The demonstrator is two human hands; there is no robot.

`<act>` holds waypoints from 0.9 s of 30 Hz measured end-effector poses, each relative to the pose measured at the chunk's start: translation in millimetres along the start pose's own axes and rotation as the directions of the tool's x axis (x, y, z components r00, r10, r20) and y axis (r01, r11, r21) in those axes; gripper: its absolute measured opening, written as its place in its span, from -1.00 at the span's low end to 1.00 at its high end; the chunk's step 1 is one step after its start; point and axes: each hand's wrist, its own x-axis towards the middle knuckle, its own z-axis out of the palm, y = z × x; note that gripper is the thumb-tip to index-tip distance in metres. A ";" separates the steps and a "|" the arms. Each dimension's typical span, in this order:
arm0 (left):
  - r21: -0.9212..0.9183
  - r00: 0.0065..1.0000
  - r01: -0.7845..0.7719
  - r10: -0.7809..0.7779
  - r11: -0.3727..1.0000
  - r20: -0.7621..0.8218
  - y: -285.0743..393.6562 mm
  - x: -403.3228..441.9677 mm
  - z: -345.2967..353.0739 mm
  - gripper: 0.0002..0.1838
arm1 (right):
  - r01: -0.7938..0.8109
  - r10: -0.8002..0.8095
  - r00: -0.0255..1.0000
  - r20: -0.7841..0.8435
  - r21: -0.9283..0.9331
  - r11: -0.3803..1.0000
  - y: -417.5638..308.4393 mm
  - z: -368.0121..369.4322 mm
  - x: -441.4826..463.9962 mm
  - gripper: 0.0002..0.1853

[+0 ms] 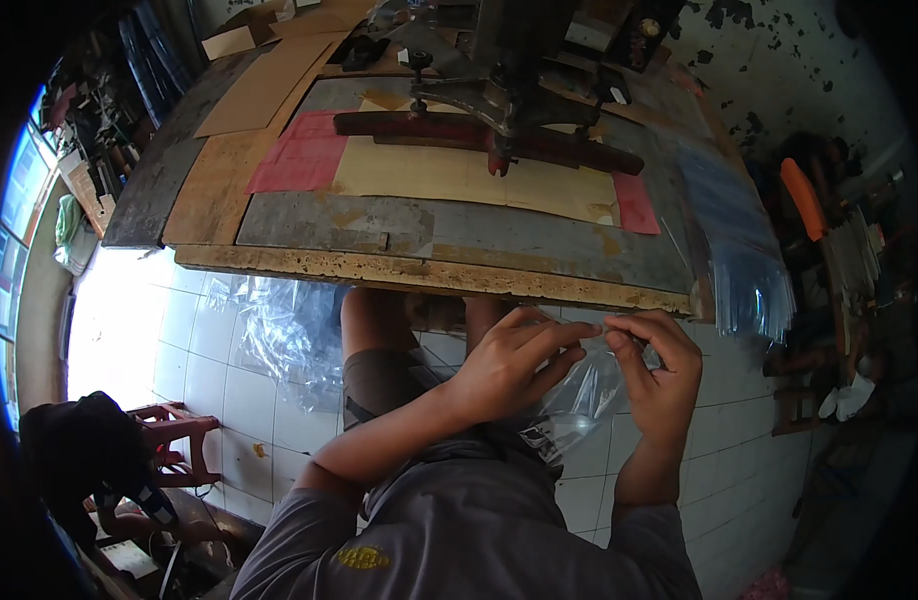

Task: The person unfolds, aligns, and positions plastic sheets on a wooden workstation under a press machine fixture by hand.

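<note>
In front of my body, just below the table edge, a piece of clear plastic film [585, 392] hangs from my fingertips, its lower part over my lap. My left hand [509, 362] is closed in a pinch at the film's top edge, with the index finger reaching right. Close beside it, my right hand [663, 368] also pinches the film between thumb and fingers. The two sets of fingertips almost meet. Whether the film is a flat sheet or a bag, I cannot tell.
On the table stands a press with a dark red bar [579, 150], above a yellow sheet [419, 172] with pink ends. Clear plastic sleeves [744, 270] overhang the right edge. Crumpled plastic [289, 335] lies left of my legs. A red stool [179, 440] stands lower left.
</note>
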 end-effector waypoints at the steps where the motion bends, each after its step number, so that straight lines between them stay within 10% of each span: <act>1: 0.003 1.000 0.006 -0.006 1.000 0.004 -0.2 -0.5 -0.5 -0.57 | 0.008 -0.008 1.000 -0.008 -0.003 1.000 0.5 0.2 0.2 -0.85; 15: 0.101 0.930 0.360 -0.365 0.927 0.037 1.1 -11.0 -21.1 -0.52 | -0.024 0.026 0.996 -0.090 0.023 0.999 14.7 -2.2 1.4 -0.91; 27: 0.506 0.974 0.167 -0.222 0.846 0.048 -17.0 -24.3 -69.0 -0.78 | -0.062 0.066 0.993 -0.095 0.044 0.997 33.8 -14.1 5.5 -0.85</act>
